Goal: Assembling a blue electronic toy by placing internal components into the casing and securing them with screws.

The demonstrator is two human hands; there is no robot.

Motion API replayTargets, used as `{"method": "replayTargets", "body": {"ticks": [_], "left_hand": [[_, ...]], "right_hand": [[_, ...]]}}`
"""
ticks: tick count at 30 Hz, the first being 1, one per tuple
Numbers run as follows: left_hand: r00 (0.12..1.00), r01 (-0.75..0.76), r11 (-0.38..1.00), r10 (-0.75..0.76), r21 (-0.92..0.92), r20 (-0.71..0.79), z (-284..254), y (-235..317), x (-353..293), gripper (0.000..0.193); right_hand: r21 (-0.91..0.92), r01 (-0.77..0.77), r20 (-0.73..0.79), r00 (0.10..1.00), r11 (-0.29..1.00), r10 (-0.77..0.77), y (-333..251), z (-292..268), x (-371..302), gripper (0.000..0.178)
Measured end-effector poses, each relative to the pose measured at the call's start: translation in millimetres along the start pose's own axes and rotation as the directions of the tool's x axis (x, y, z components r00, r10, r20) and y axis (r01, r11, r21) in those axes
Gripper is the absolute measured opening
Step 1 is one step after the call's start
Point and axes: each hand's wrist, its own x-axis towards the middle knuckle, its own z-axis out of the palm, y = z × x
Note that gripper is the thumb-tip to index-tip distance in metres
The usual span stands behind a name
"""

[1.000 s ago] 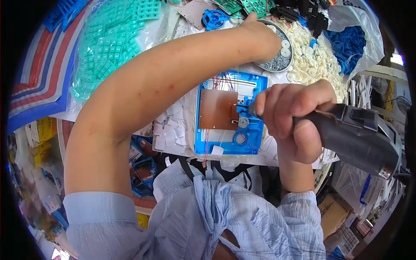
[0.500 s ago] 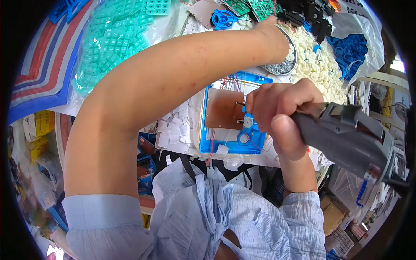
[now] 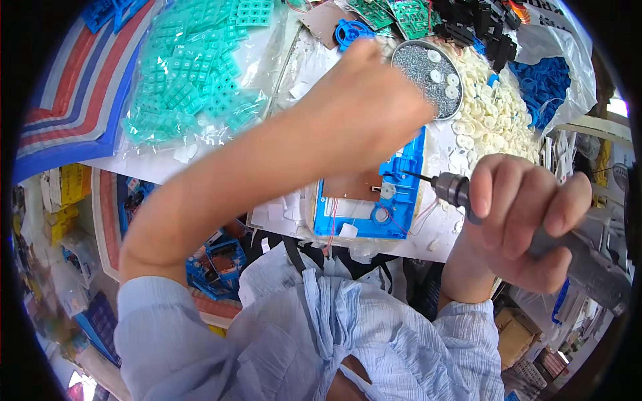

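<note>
My right hand (image 3: 528, 214) is wrapped round a dark grey electric screwdriver (image 3: 588, 250). Its thin bit points left, its tip over the right side of a blue plastic casing (image 3: 324, 224). Inside that casing lie a brown circuit board (image 3: 354, 188), thin red wires and a small whitish disc (image 3: 387, 191). My left hand (image 3: 381, 100) is above the casing's far end, beside a round dish (image 3: 459, 100) of small metal screws with a few white discs on top. Motion blurs this hand and its fingers are hidden, as is the casing's upper left part.
A heap of cream-white discs (image 3: 495, 113) spreads right of the dish, near a bag of blue parts (image 3: 545, 87). Clear bags of green keypads (image 3: 194, 73) lie far left. Green circuit boards (image 3: 414, 20) and black parts (image 3: 478, 27) are piled at the back.
My left hand has come back from the screw dish toward the casing, uncovering the dish. My right hand has drawn the screwdriver to the right, and its bit now shows.
</note>
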Motion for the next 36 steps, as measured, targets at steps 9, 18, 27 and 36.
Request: {"method": "replayTargets", "body": {"ticks": [9,18,27,36], "left_hand": [[0.940,0.313,0.844,-0.342,-0.436,0.012,4.9,42.9,-88.2,0.015],[0.928,0.273,0.902,-0.339,-0.336,-0.157,8.1,41.1,-105.6,0.017],[0.903,0.397,0.910,-0.410,-0.120,-0.126,-1.0,47.9,-117.1,0.033],[0.937,0.323,0.944,-0.329,-0.070,-0.114,17.2,58.7,-131.5,0.038]], "right_hand": [[0.093,-0.098,0.039,0.995,0.991,0.094,21.0,32.2,2.9,0.033],[0.078,-0.129,0.067,0.990,0.989,0.124,24.3,44.5,7.1,0.034],[0.020,-0.121,-0.070,0.990,0.992,0.122,53.0,51.2,8.9,0.027],[-0.056,-0.181,-0.047,0.983,0.982,0.178,66.2,51.5,12.0,0.028]]}}
